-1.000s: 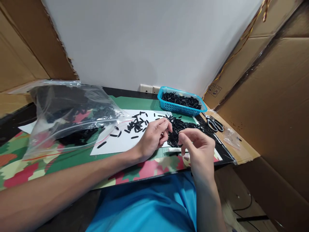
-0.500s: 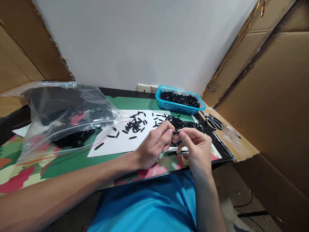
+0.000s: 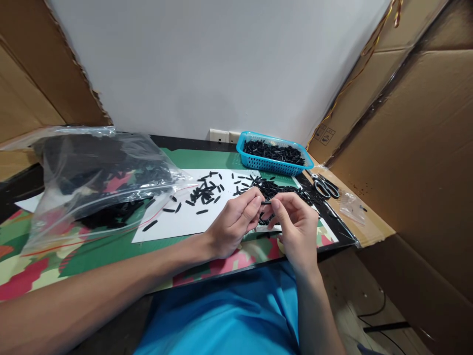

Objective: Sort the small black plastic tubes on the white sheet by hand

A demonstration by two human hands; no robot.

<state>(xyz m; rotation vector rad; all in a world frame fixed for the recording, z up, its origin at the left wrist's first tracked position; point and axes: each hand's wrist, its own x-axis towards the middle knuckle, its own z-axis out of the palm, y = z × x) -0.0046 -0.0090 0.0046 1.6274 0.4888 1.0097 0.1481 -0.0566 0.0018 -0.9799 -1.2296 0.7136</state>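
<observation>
My left hand (image 3: 236, 219) is closed, one end of a small black piece (image 3: 266, 202) pinched between thumb and forefinger. The thumb and forefinger of my right hand (image 3: 295, 222) grip the piece's other end. Just behind and below my hands lies a heap of black pieces (image 3: 281, 190), partly hidden by the fingers. Several more black pieces (image 3: 205, 192) are scattered on a white sheet (image 3: 173, 229) to the left of my hands.
Beyond the heap stands a blue basket (image 3: 268, 162) full of black pieces. Scissors (image 3: 325, 187) and a small clear bag (image 3: 351, 208) lie at the right. A large plastic bag (image 3: 107, 162) with black contents covers the left. Cardboard walls (image 3: 421, 123) flank the table.
My right hand has shifted slightly left, with its fingers still on the black piece. The whole view has moved a little.
</observation>
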